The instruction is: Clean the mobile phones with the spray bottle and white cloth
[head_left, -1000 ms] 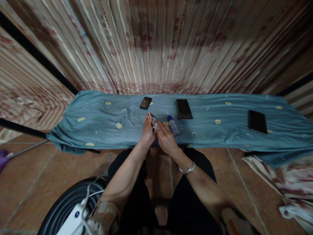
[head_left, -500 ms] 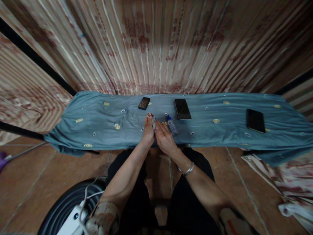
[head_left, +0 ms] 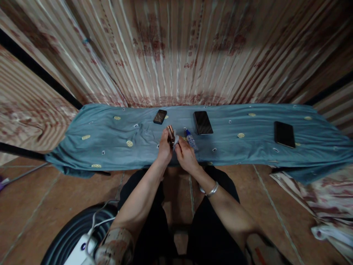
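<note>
My left hand (head_left: pixel 164 149) is closed around a slim, shiny phone-like device (head_left: pixel 171 133), seen nearly edge-on with a coppery glint. Pressed against that device's right side is a small pale grey cloth (head_left: pixel 176 139), pinched by my right hand (head_left: pixel 186 155). Both hands are together above the front part of the cloth-covered bench. Just right of my right hand lies a clear spray bottle (head_left: pixel 191 141) with a blue top. Beyond my left hand a small black device (head_left: pixel 160 116) rests on the cover.
On the blue-green bench cover (head_left: pixel 116 141) lie a black tablet-like device (head_left: pixel 203 122) near the middle and another black device (head_left: pixel 284 134) at the right. Patterned curtains (head_left: pixel 171 55) hang behind. A black coil (head_left: pixel 63 228) and a white box (head_left: pixel 81 250) with cables sit lower left.
My left hand has turned, bringing the device's shiny edge into view. The right fingers have curled from lying flat over it to pinching the cloth beside it.
</note>
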`<state>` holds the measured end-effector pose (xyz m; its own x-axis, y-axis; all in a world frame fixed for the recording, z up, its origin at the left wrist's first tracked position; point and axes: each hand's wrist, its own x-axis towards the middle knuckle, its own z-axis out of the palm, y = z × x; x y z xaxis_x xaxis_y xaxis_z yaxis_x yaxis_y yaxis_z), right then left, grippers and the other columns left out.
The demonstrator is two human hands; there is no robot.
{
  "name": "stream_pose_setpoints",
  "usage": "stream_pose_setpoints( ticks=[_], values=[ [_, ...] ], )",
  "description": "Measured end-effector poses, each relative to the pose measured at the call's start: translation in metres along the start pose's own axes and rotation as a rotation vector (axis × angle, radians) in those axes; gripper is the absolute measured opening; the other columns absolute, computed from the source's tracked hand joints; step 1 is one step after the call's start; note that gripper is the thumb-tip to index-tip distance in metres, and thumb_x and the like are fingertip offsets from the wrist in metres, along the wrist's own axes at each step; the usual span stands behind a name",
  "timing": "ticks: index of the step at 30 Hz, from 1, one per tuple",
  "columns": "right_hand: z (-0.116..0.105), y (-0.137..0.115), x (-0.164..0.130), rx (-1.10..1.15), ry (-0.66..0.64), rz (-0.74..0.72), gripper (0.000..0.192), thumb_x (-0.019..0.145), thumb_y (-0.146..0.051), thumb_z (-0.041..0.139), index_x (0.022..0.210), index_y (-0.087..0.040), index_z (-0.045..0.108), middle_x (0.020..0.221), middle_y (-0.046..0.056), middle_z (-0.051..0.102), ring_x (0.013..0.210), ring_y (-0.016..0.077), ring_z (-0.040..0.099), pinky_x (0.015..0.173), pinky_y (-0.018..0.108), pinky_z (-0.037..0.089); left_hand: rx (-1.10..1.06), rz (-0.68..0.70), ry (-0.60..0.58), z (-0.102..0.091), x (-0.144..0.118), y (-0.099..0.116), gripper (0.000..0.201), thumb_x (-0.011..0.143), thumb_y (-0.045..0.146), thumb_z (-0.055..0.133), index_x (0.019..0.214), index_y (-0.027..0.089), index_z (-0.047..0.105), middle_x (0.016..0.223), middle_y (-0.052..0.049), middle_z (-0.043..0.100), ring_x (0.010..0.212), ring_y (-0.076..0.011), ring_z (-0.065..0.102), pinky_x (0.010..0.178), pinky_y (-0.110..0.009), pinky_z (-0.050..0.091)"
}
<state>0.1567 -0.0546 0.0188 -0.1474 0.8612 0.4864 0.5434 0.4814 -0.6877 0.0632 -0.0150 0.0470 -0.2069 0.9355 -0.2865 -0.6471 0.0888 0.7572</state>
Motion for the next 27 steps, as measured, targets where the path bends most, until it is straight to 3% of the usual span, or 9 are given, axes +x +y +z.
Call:
stream_pose_setpoints(
  ticks=[5, 11, 18, 22, 27],
  values=[
    [-0.006, -0.001, 0.005, 0.073, 0.040, 0.137, 0.045, 0.096, -0.024, 0.039, 0.137, -0.016, 0.057, 0.130, 0.015, 0.069, 0.117, 0.0280, 0.066, 0.102, 0.043, 0.051, 0.067, -0.043, 0.042, -0.005, 0.002, 0.008, 0.029, 0.083, 0.015, 0.063, 0.112, 0.022, 0.062, 0.077, 0.003, 0.066, 0.071, -0.0116, 0.063, 0.073, -0.023, 0.050],
    [-0.015, 0.000, 0.010, 0.172, 0.070, 0.273, 0.039, 0.095, -0.026, 0.038, 0.122, -0.020, 0.066, 0.096, 0.008, 0.075, 0.091, 0.0241, 0.068, 0.086, 0.036, 0.054, 0.096, -0.038, 0.042, -0.014, 0.005, 0.019, 0.031, 0.071, 0.005, 0.070, 0.095, 0.021, 0.059, 0.078, 0.005, 0.063, 0.069, -0.0100, 0.062, 0.064, -0.022, 0.050],
    [-0.024, 0.005, 0.017, 0.321, 0.084, 0.345, 0.033, 0.092, -0.030, 0.039, 0.096, -0.021, 0.071, 0.079, 0.003, 0.068, 0.087, 0.0225, 0.063, 0.085, 0.034, 0.051, 0.109, -0.010, 0.016, -0.019, 0.013, 0.028, 0.035, 0.064, 0.006, 0.077, 0.094, 0.018, 0.064, 0.081, 0.002, 0.070, 0.069, -0.0113, 0.065, 0.065, -0.024, 0.055],
    [-0.021, 0.009, 0.017, 0.387, 0.069, 0.403, 0.033, 0.090, -0.035, 0.041, 0.087, -0.022, 0.071, 0.074, 0.002, 0.064, 0.088, 0.0226, 0.062, 0.085, 0.034, 0.051, 0.105, -0.054, -0.059, -0.015, 0.009, 0.036, 0.021, 0.068, 0.010, 0.073, 0.088, 0.015, 0.068, 0.076, -0.001, 0.073, 0.067, -0.0128, 0.067, 0.071, -0.026, 0.057],
    [-0.012, 0.012, 0.016, 0.502, 0.101, 0.414, 0.030, 0.087, -0.037, 0.045, 0.085, -0.024, 0.072, 0.069, 0.001, 0.061, 0.086, 0.0226, 0.061, 0.082, 0.034, 0.051, 0.050, -0.142, -0.057, -0.008, 0.004, 0.035, 0.003, 0.078, 0.015, 0.066, 0.079, 0.014, 0.068, 0.071, -0.002, 0.074, 0.069, -0.0155, 0.070, 0.076, -0.028, 0.058]
  ],
)
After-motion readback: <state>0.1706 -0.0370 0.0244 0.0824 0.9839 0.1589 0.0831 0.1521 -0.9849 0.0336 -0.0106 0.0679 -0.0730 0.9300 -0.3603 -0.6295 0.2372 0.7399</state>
